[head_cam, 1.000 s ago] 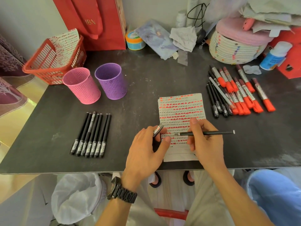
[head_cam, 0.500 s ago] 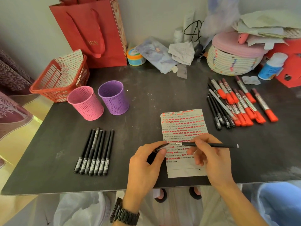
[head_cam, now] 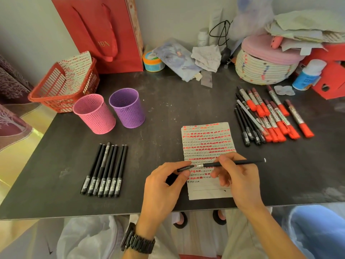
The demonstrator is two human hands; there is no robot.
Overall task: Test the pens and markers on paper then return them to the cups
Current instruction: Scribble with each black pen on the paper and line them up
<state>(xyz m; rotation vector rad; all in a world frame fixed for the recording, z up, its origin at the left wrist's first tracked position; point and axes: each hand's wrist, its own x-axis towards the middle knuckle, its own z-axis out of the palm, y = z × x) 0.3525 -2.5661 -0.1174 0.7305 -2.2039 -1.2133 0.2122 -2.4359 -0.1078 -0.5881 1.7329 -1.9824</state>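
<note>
A person's right hand pinches a black pen above the marked paper, the pen's long axis lying left to right with its tip pointing left. The left hand grips the cap just beside that tip and nearly in line with it, so capping looks the likely next step. The pink cup and purple cup stand well apart, on the left hand's side

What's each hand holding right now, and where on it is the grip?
Right hand pinches a black pen on its barrel near the tip; left hand pinches the pen cap at its closed end.
</note>
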